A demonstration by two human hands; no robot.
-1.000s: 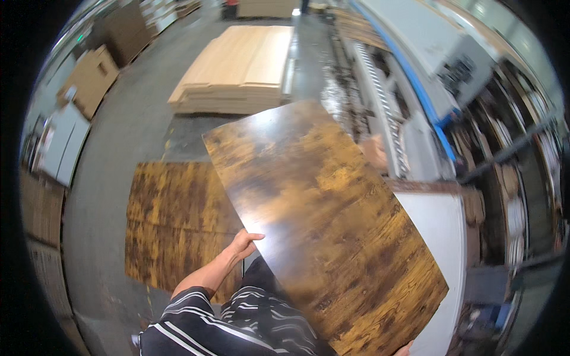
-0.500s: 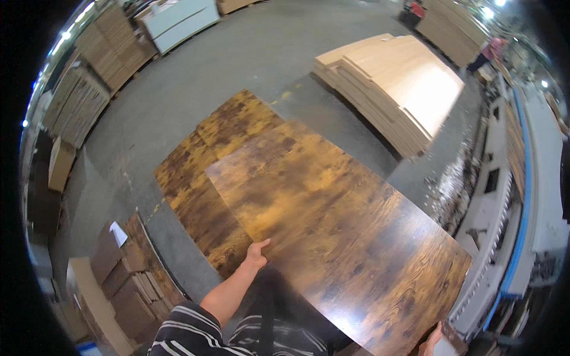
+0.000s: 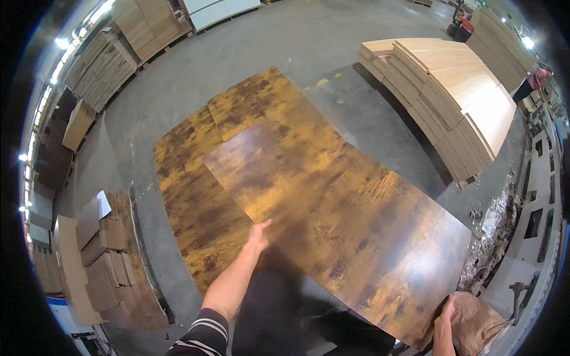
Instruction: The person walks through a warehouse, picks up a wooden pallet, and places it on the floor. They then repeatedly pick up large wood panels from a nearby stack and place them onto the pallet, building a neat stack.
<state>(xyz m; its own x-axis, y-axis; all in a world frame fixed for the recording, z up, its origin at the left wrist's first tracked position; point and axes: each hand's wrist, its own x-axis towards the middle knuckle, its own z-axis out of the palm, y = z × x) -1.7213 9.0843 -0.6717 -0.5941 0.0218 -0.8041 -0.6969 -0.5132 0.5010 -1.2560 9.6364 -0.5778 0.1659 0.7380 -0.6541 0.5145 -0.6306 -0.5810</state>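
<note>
A large brown wood-grain board lies slantwise in front of me, held at two of its edges. My left hand grips its near left edge, thumb on top and the other fingers hidden beneath. At the near right corner my right hand is closed on the edge, its fingers partly out of sight. Beyond and to the left, boards with the same dark-mottled finish lie partly under the held one. Whether the held board rests on them at its far end I cannot tell.
A stack of pale boards stands at the far right. Along the right edge runs a long grey machine, with a brown paper bag near it. Cut panels are piled at the left. A person works at the far right.
My view has turned to the right, and the held board has swung with my hands toward the boards at the left. My right hand now shows more fully, beside the paper bag.
</note>
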